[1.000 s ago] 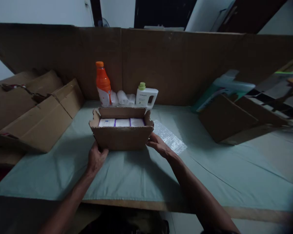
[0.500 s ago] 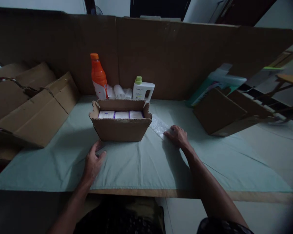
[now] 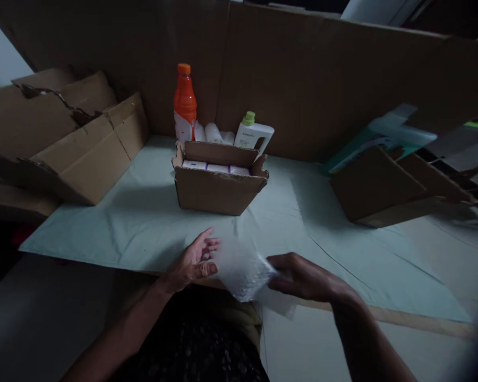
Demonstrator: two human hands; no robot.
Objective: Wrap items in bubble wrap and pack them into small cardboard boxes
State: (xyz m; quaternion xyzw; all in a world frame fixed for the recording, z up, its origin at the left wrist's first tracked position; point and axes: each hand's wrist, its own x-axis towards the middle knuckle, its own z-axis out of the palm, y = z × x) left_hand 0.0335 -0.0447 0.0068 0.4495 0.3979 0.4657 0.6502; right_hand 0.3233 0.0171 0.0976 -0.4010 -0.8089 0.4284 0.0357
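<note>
My right hand (image 3: pixel 302 276) is closed on a sheet of bubble wrap (image 3: pixel 242 268), held just above the table's front edge. To the sheet's left my left hand (image 3: pixel 195 260) is open, palm up, its fingertips at the sheet's left edge. Behind them a small open cardboard box (image 3: pixel 219 188) sits on the pale green table cover (image 3: pixel 143 223), with white purple-edged packs (image 3: pixel 217 167) in a row inside.
An orange bottle (image 3: pixel 184 103), white rolls (image 3: pixel 214 132) and a white jug with a green cap (image 3: pixel 253 135) stand behind the box against a tall cardboard wall (image 3: pixel 302 79). Torn cardboard boxes (image 3: pixel 71 138) lie at left; another carton (image 3: pixel 378 185) at right.
My right hand picked the bubble wrap up from beside the box and drew it to the front edge. My left hand left the box and opened beside the sheet. The view tilted down.
</note>
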